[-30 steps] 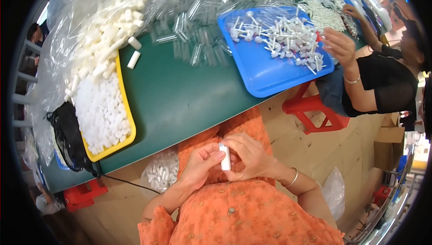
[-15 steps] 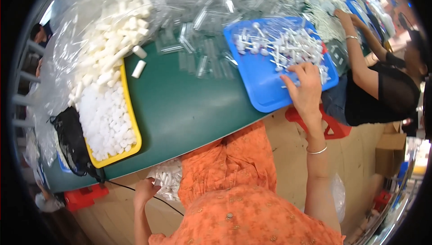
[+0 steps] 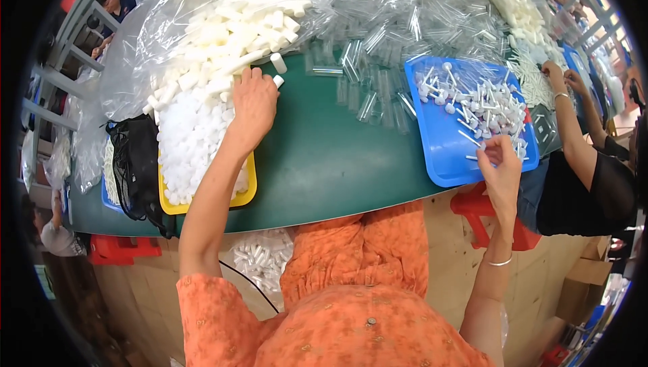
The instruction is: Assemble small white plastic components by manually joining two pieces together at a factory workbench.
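My left hand (image 3: pixel 255 102) lies at the right edge of a heap of cream-white foam cylinders (image 3: pixel 233 26), its fingers bent down and close together. It partly covers a short foam cylinder (image 3: pixel 278 81); whatever is under the fingers is hidden. Over the front right of the blue tray (image 3: pixel 435 158), my right hand (image 3: pixel 501 171) pinches a thin white stick with a small round head (image 3: pixel 470 138) between thumb and fingers. More such round-headed sticks (image 3: pixel 489 107) lie in that tray.
A yellow tray (image 3: pixel 246 195) of white pellets stands beneath my left forearm, beside a black mesh bag (image 3: pixel 135 164). Clear plastic tubes (image 3: pixel 368 77) lie across the green table (image 3: pixel 324 158). Below the edge is a bag of white pieces (image 3: pixel 260 259). A co-worker's arm (image 3: pixel 574 124) works at right.
My left hand has risen from beside the bag below the table to the foam heap. My right hand, over the blue tray, has moved nearer its front edge and now pinches a round-headed stick.
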`<state>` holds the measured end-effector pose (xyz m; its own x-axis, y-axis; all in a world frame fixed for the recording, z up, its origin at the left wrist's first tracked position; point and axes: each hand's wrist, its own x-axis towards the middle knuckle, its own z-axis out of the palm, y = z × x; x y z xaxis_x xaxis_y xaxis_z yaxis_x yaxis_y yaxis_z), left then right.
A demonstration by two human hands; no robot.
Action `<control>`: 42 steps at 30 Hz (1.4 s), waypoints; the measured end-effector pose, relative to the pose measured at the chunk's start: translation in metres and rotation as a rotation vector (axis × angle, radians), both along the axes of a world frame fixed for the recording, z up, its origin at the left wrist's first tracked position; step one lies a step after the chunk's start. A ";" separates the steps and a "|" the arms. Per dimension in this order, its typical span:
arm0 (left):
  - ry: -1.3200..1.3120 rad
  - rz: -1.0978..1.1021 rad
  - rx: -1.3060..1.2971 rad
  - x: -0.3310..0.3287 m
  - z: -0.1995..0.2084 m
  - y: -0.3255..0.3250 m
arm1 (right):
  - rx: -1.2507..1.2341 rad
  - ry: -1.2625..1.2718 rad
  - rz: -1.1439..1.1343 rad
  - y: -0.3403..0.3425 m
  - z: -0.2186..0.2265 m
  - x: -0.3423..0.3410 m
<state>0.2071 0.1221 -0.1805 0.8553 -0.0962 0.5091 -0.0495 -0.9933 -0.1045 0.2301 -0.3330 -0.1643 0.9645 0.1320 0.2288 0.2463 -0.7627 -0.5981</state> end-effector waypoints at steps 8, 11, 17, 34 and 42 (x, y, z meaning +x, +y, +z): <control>0.473 -0.344 -0.761 -0.066 0.032 -0.108 | 1.243 0.404 0.224 0.042 0.005 -0.080; 0.733 -0.348 -1.132 -0.093 0.029 -0.139 | 1.389 0.648 0.232 0.084 -0.012 -0.086; 0.938 -0.332 -1.308 -0.110 0.018 -0.146 | 1.550 0.833 0.238 0.112 -0.033 -0.105; 0.653 -0.132 -1.456 -0.159 0.026 -0.168 | 1.404 0.859 0.152 0.114 -0.032 -0.124; 0.289 -0.392 -0.796 -0.153 0.017 -0.155 | 1.311 0.840 0.208 0.118 -0.020 -0.115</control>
